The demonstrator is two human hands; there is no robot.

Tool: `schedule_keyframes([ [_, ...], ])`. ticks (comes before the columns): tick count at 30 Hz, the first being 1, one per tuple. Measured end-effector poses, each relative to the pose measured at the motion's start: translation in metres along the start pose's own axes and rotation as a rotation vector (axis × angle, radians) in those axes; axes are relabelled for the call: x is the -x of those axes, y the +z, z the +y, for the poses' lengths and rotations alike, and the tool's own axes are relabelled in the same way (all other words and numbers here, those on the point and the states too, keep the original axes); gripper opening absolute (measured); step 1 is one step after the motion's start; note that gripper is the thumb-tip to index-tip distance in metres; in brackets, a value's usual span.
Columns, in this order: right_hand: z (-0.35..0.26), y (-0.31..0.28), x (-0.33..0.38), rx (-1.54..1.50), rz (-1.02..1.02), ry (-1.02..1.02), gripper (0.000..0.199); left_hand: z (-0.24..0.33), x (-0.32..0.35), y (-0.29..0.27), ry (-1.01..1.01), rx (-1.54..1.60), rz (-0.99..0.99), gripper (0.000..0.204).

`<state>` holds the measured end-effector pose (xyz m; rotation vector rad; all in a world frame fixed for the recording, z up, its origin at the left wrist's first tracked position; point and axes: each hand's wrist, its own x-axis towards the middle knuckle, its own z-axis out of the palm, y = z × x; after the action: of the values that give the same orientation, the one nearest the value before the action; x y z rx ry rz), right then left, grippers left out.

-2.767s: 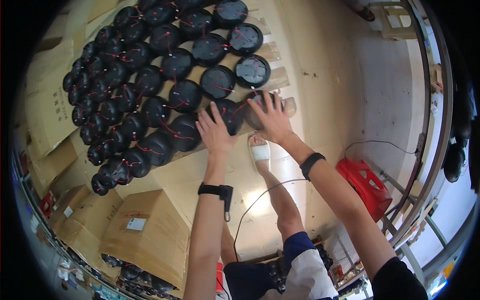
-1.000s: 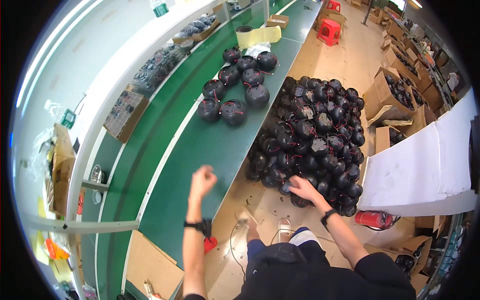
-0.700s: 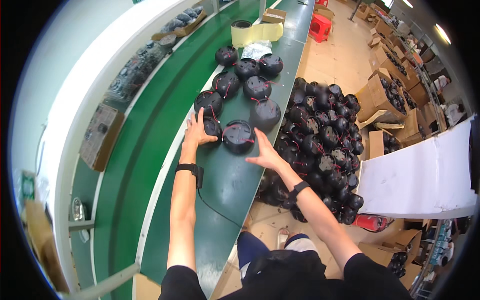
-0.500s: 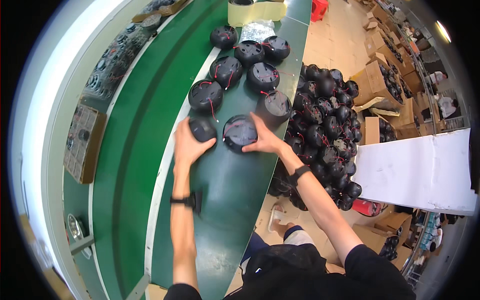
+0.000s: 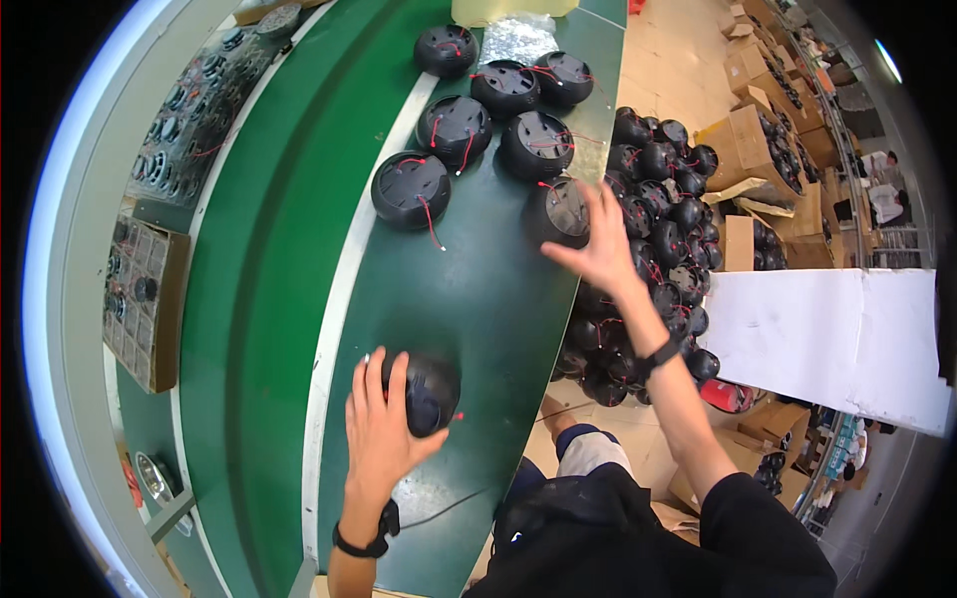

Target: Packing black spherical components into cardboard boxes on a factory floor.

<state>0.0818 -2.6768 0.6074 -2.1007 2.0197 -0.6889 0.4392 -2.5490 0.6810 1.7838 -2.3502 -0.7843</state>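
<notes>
My left hand (image 5: 384, 429) grips a rounded black housing (image 5: 427, 394) on the near part of the green table, its fingers over the left side and the thumb at the lower right. A bit of red wire sticks out beside that housing, whose underside is hidden. My right hand (image 5: 606, 249) is open, thumb and fingers spread at the right side of another black round housing (image 5: 560, 211) with a flat top and red wire. Whether it touches that housing I cannot tell. Further left stands a similar housing (image 5: 411, 189) with its red lead trailing onto the table.
Several more black housings (image 5: 454, 133) with red wires stand farther up the green table (image 5: 469, 299). Beyond them lies a clear plastic bag (image 5: 518, 38). Right of the table edge is a large heap of black housings (image 5: 653, 239). A green conveyor belt (image 5: 269, 249) runs along the left.
My left hand has come nearer with a black housing. The wired housing between my hands has left its spot. My right hand has moved up and right to another housing.
</notes>
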Motion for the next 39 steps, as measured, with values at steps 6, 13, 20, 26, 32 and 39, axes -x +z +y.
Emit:
schedule_keyframes([
  [6,0.024,0.027,-0.046,0.101,-0.351,0.108,0.114,0.000,0.072,-0.006,-0.210,-0.040,-0.183,0.110],
  [13,-0.095,0.005,-0.072,-0.301,-0.144,-0.362,0.106,0.013,0.070,-0.110,-0.337,0.035,-0.142,0.089],
  [20,-0.162,0.078,-0.155,0.010,-0.280,-0.385,0.107,-0.014,-0.108,-0.118,-0.211,0.137,-0.082,0.089],
  [26,-0.122,0.062,-0.154,-0.515,-0.156,-0.462,0.097,-0.032,-0.217,-0.079,-0.006,0.066,0.061,0.109],
  [32,0.038,0.027,-0.167,0.111,-0.263,0.219,0.120,0.039,-0.316,-0.117,0.059,-0.167,0.047,0.106],
  [39,0.032,0.054,-0.109,-0.155,-0.283,0.184,0.115,0.044,-0.444,-0.025,-0.228,-0.587,-0.322,0.133],
])
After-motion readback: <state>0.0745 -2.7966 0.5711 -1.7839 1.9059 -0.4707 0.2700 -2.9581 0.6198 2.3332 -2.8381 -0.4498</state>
